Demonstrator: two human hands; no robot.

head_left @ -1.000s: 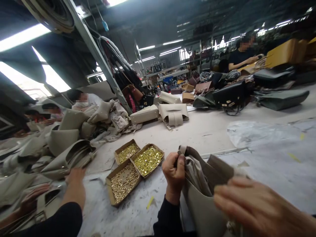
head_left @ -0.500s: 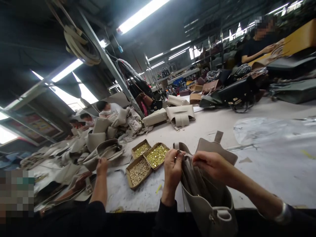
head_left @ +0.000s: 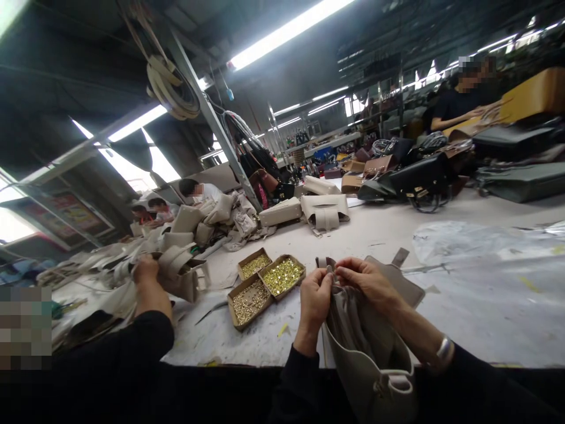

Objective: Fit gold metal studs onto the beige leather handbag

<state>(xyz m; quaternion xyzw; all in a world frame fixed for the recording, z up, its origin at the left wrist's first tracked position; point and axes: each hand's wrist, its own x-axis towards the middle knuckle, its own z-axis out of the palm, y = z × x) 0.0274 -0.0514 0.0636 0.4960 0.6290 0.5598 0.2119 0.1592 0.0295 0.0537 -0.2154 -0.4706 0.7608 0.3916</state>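
A grey-beige handbag (head_left: 368, 359) stands at the table's front edge, its top open and its flap (head_left: 395, 280) folded back on the table. Fingers of my left hand (head_left: 314, 297) are closed on the bag's rim by the strap loop. Close beside them, my right hand (head_left: 368, 285) is pinched at the same spot; whatever lies between its fingertips is too small to make out. To the left sit three small cardboard trays: one of shiny gold studs (head_left: 281, 277), one of duller metal pieces (head_left: 249, 303), and one of small gold pieces (head_left: 255, 265).
At left, a co-worker's hand (head_left: 146, 271) grips beige bag pieces (head_left: 180, 274). Finished beige bags (head_left: 324, 212) lie further back, with dark and brown bags (head_left: 424, 182) to the right. Plastic sheeting (head_left: 477, 247) covers the right side of the table.
My right hand has moved left and up to meet my left hand at the bag's rim. The co-worker's hand has shifted left among the beige pieces. The view has tilted slightly.
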